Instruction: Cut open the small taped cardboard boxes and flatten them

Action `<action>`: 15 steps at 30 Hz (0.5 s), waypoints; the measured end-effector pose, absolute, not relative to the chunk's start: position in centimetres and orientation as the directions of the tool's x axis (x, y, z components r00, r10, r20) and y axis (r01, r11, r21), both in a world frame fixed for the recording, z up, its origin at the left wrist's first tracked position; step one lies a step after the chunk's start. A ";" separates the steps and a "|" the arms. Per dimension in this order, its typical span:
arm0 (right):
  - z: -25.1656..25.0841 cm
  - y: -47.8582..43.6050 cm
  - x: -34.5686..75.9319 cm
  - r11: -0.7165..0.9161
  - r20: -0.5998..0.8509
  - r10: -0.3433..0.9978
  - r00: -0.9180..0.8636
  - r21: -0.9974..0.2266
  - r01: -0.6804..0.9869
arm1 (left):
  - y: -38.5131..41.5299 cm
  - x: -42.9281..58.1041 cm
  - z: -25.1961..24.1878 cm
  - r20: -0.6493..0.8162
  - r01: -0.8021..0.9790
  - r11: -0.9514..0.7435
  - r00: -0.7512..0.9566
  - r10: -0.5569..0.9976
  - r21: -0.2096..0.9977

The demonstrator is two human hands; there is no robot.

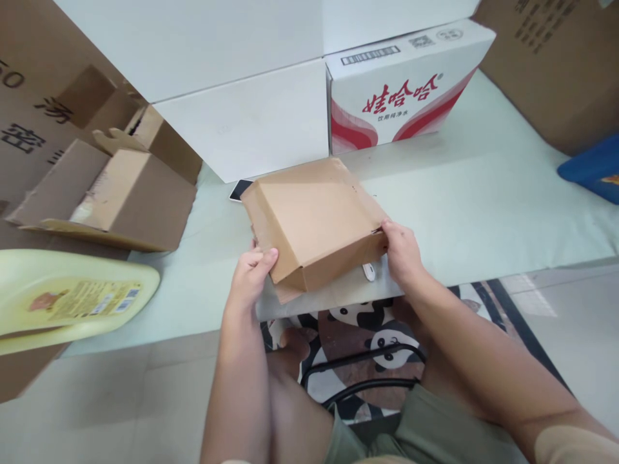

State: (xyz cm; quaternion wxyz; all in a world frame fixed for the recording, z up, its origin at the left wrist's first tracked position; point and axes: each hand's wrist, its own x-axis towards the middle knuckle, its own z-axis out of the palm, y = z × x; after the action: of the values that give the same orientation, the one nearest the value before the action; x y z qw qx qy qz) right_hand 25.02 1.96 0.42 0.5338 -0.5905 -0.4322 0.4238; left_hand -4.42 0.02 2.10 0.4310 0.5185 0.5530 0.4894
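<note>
A small brown cardboard box [319,212] is held tilted over the pale green covered surface, between both of my hands. My left hand [252,270] grips its left side, with the thumb on the outer face and the fingers mostly hidden behind. At the right front corner, my right hand [401,250] pinches the cardboard edge. A small white object [369,272] lies under the box near the front edge, close to my right hand; its kind is unclear. Behind the box's left corner a phone [240,190] shows in part.
White cartons [242,122] and a red-and-white water carton [406,90] stand at the back. Opened cardboard boxes [149,193] and a yellow bottle [82,296] are on the left. A blue object [592,167] sits at the right. Below is a panda-patterned mat [338,332].
</note>
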 end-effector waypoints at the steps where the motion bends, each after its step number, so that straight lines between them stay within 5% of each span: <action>1: 0.4 2.0 25.0 -0.070 -0.056 0.962 0.266 -0.997 0.041 | -0.1 -4.4 2.2 0.017 0.150 -0.003 -0.088 0.996 0.989; 9: 0.6 2.1 24.7 -0.061 -0.084 0.964 0.252 -0.994 -0.096 | -0.9 -4.2 3.7 0.014 -0.182 -0.022 -0.044 0.999 0.983; 12: 0.8 2.0 24.6 -0.054 -0.099 0.954 0.284 -0.985 -0.162 | -0.9 -4.3 3.7 0.012 -0.175 -0.020 -0.047 0.999 0.984; 15: 1.2 1.9 24.5 -0.041 -0.114 0.939 0.325 -0.974 -0.224 | -0.5 -4.0 3.6 0.015 -0.073 -0.035 -0.262 0.965 0.997</action>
State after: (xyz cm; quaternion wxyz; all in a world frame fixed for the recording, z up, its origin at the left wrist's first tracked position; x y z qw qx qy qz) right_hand 24.53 1.91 1.24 0.6085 -0.5405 -0.3308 0.4777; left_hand -3.96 -0.53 3.56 0.4422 0.4163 0.5355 0.5869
